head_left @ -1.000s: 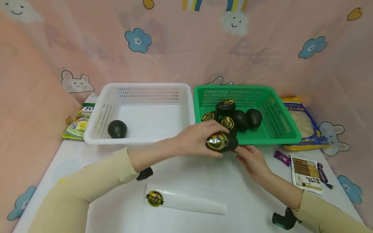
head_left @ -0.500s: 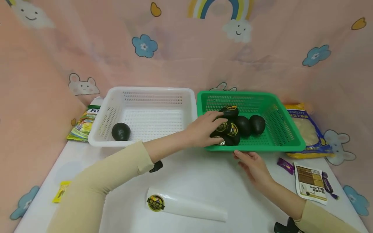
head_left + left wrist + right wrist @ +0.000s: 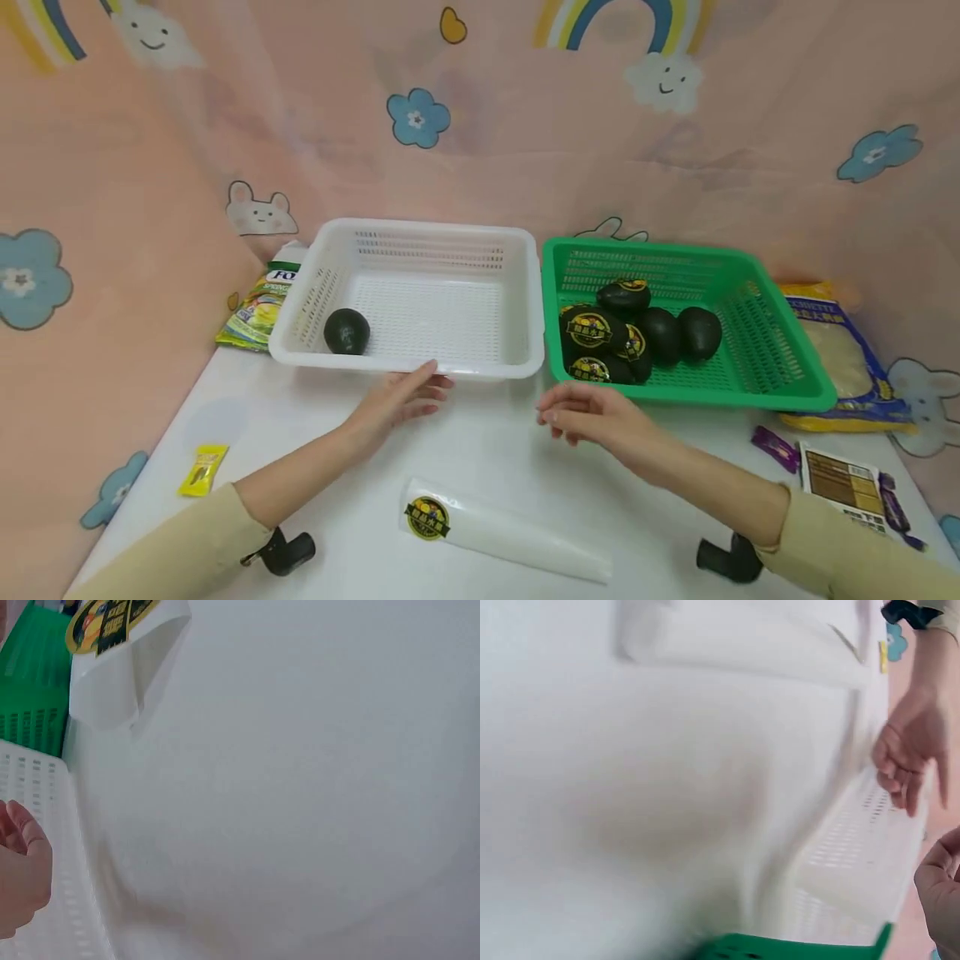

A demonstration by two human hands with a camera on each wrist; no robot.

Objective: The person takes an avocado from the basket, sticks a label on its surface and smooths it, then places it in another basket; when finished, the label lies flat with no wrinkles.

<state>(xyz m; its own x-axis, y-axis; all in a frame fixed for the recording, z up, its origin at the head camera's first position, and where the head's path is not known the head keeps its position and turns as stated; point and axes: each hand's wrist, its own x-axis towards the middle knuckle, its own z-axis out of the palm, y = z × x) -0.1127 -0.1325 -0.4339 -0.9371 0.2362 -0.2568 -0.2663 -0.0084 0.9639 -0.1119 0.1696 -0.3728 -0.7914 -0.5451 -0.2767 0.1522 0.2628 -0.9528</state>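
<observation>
My left hand [image 3: 393, 404] is at the front rim of the white basket [image 3: 435, 367], its thumb right at the edge and its fingers loose below. A single dark avocado [image 3: 347, 332] sits in that basket's front left corner. My right hand [image 3: 603, 421], with loosely bent fingers and nothing in them, hovers before the front left corner of the green basket [image 3: 720, 398]. Several avocados lie in the green basket, some with black-and-gold labels [image 3: 590, 331]. In the right wrist view, the left hand [image 3: 915, 742] shows with spread fingers beside the white basket.
A curled white sheet [image 3: 517, 537] with a round fruit label lies in front of both hands. Bagged food [image 3: 262, 308] stands at left, a pasta bag [image 3: 847, 358] at right. A yellow sachet [image 3: 202, 471], a purple candy [image 3: 776, 450] and a flat packet [image 3: 843, 487] are on the table.
My left hand has released a labelled avocado into the green basket and moved left to the white basket's front rim. My right hand has come away leftward from the green basket's front.
</observation>
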